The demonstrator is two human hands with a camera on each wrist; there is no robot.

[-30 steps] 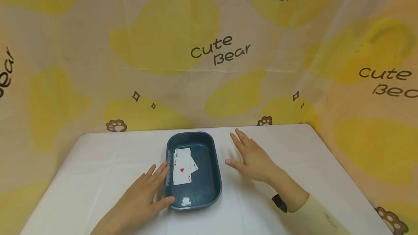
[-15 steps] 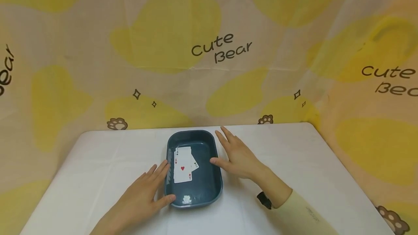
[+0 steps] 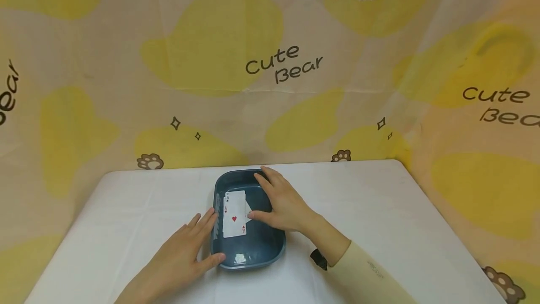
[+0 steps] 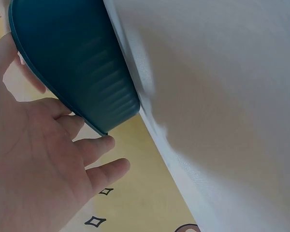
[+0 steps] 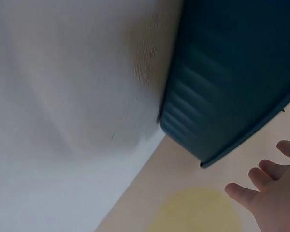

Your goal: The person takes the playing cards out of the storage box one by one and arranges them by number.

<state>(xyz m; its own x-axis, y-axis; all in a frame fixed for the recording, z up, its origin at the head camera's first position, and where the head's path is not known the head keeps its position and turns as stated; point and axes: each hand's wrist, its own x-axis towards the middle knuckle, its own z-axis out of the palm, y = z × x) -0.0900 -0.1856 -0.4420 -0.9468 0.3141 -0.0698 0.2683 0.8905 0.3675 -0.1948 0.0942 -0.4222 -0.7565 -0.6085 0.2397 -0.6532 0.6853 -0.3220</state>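
A deep, dark blue rectangular dish [image 3: 263, 250] with rounded corners stands on the white table. Inside it lie overlapping playing cards [image 3: 234, 206]. The ace of hearts [image 3: 231, 228] is on top, and a corner of another card sticks out on the right. My left hand [image 3: 179, 252] rests its fingertips and thumb on the dish's left rim, fingers nearly straight. Over the right side of the dish hovers my right hand [image 3: 287, 203], fingers spread and holding nothing. Its thumb overlaps the card that sticks out. In the right wrist view, its fingers [image 5: 241, 194] are above the dish's rim.
A white cloth covers the table [image 3: 379, 210], whose far edge meets a patterned curtain [image 3: 211, 60]. The curtain also hangs at both sides. A dark band [image 3: 318, 259] sits on the right wrist, below a pale sleeve [image 3: 363, 271].
My right hand has moved left, from beside the dish to over its right half. My left hand, the dish and the cards stay in place.
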